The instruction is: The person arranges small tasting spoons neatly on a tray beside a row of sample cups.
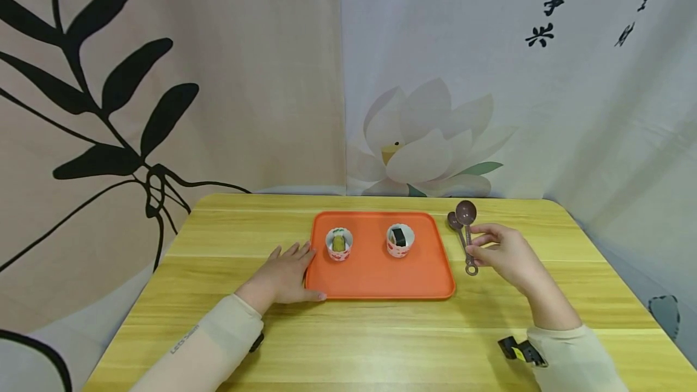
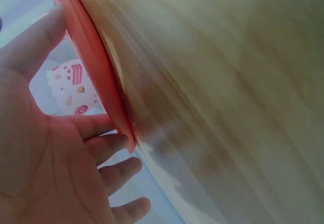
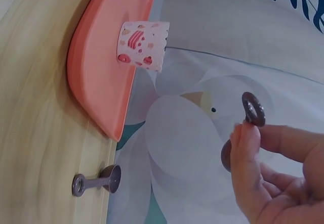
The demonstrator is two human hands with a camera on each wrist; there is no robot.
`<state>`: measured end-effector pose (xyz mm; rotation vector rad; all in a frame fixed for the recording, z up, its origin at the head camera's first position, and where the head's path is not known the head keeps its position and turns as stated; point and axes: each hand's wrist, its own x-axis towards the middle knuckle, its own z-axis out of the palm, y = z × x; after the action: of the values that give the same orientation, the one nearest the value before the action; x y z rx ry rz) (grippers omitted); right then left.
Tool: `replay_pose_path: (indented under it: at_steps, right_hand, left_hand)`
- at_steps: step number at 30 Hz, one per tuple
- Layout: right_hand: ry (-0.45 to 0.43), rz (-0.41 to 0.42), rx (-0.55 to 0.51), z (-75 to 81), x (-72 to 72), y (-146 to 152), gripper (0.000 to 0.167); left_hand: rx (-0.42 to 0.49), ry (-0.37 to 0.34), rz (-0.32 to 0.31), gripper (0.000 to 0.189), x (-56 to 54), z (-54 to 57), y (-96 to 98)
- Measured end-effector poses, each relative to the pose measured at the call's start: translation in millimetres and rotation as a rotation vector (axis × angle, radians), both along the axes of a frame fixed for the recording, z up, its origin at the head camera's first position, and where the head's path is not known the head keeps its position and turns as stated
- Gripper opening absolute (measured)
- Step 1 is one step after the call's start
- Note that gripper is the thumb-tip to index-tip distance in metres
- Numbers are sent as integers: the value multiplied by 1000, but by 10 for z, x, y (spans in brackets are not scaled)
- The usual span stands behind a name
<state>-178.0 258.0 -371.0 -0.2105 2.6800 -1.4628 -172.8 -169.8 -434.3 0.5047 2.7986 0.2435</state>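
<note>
My left hand [image 1: 283, 277] rests at the left edge of an orange tray [image 1: 381, 283], its fingers spread and its thumb along the near corner. On the tray stand two patterned paper cups. The left cup [image 1: 337, 254] holds a yellow-green piece, and the right cup [image 1: 399, 251] a white piece with a black band. To the right of the tray, my right hand [image 1: 506, 253] pinches the handle of a large brown measuring spoon [image 1: 466, 212]. In the right wrist view that spoon [image 3: 253, 108] is raised off the table. A smaller brown measuring spoon [image 3: 96, 182] lies on the tabletop beside the tray.
The wooden table [image 1: 354, 343] has its far edge just behind the tray and the spoons. Behind it hangs a curtain [image 1: 272, 77] printed with leaves, a lotus and characters. A small black device [image 1: 523, 351] is worn at my right wrist.
</note>
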Motion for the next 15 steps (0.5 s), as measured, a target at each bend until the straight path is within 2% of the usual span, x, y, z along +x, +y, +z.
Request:
replay_pose_path:
  at_steps: [15]
  right_hand:
    - [19, 30, -69, 51, 11, -172, 47]
  left_hand:
    - [-5, -3, -2, 108, -8, -13, -3]
